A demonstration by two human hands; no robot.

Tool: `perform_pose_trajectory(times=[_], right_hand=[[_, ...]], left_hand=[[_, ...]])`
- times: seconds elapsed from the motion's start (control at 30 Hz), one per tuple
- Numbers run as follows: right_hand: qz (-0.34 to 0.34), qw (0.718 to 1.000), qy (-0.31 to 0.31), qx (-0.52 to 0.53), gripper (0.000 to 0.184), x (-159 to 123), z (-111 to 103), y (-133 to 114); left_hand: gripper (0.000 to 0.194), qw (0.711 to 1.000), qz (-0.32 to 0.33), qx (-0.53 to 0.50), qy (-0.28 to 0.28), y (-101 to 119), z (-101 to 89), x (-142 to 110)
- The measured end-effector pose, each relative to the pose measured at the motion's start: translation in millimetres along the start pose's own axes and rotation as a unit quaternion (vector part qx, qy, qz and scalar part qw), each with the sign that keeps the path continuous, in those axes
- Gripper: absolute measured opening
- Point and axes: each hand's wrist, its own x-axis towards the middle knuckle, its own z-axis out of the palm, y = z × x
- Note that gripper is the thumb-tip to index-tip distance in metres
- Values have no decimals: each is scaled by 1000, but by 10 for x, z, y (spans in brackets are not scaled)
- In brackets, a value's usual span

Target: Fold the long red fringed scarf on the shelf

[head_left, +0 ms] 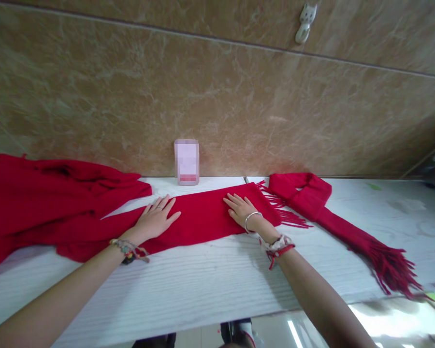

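A red scarf [203, 217] lies spread flat on the white wood-grain table, its fringe pointing right. My left hand [154, 220] rests flat on it with fingers spread, close to where the cloth runs into a heap of red fabric [58, 193] on the left. Near the fringed end, my right hand [241, 210] lies palm down on the same scarf, fingers stretched out. Neither hand grips the cloth. To the right of the fringe is a second red scarf [329, 217], folded into a loop at the top, with its tassels near the table's front edge.
Behind the scarf, a phone-like device [187, 163] with a blurred screen leans against the brown marbled wall [203, 96]. A white cat-shaped hook [306, 23] is fixed higher on the wall. The white table [203, 280] ends just in front of me, above a shiny floor.
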Motion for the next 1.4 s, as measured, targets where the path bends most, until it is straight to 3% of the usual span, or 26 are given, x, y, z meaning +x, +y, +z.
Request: perform_pose_trajectory(times=[0.1, 0.2, 0.3, 0.43, 0.6, 0.73, 0.83, 0.93, 1.03, 1.17, 1.3, 1.4], right_hand=[[11, 1000, 10, 7, 46, 8, 2, 0], [19, 1000, 17, 12, 46, 15, -7, 2], [21, 1000, 17, 13, 46, 16, -9, 6], [28, 999, 28, 14, 45, 23, 21, 24], [14, 997, 53, 47, 43, 46, 19, 65], [-92, 983, 62, 149, 46, 17, -147, -53], [-205, 958, 6, 202, 57, -35, -270, -284], [-259, 941, -42, 214, 72, -68, -269, -517], [-246, 950, 5, 194, 70, -53, -163, -615], [-185, 966, 84, 161, 59, -19, -71, -531], [-125, 970, 90, 186, 30, -28, -125, -431], [-81, 973, 83, 201, 21, -35, -173, -424]], left_hand=[[62, 1000, -21, 6, -4, -83, -3, -40], [59, 999, -31, 24, 27, -71, -28, -72], [52, 995, 63, -11, 79, -45, -88, -150], [47, 964, 244, -103, 19, -82, -183, -318], [43, 956, 267, -117, 3, -162, -204, -355], [41, 945, 263, -194, 12, -214, -143, -234], [38, 930, 224, -290, 12, -251, -102, -169], [37, 912, 193, -362, 4, -280, -70, -129], [37, 898, 188, -399, -10, -310, -30, -81], [36, 898, 192, -396, -17, -335, -1, -47], [36, 934, 213, -285, 14, -239, -77, -170], [46, 949, 268, -153, 60, -67, -146, -321]])
